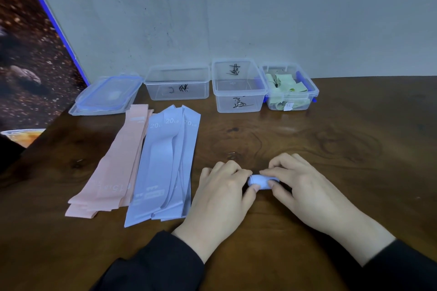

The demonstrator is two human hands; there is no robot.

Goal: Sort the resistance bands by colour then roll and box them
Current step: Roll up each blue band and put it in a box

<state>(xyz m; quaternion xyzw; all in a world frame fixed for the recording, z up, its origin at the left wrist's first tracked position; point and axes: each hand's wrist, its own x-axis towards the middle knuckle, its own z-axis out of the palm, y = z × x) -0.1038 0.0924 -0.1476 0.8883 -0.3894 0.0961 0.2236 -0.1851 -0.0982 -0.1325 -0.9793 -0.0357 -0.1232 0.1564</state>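
A small rolled blue band (260, 181) lies on the wooden table (331, 149) between my hands. My left hand (220, 198) grips its left end with curled fingers and thumb. My right hand (305, 191) grips its right end the same way. A pile of flat blue bands (165, 168) marked 20 LB lies to the left. Beside it sits a pile of flat pink bands (115, 165) marked 15 LB. Three clear boxes stand by the wall: a left box (177, 88) and a middle box (238, 99) with nothing inside, and a right box (289, 92) holding green bands.
Stacked clear lids with blue rims (106, 97) lie at the back left. A grey wall (236, 7) rises right behind the boxes. A patterned board (28, 54) leans at the far left, past the table's left edge.
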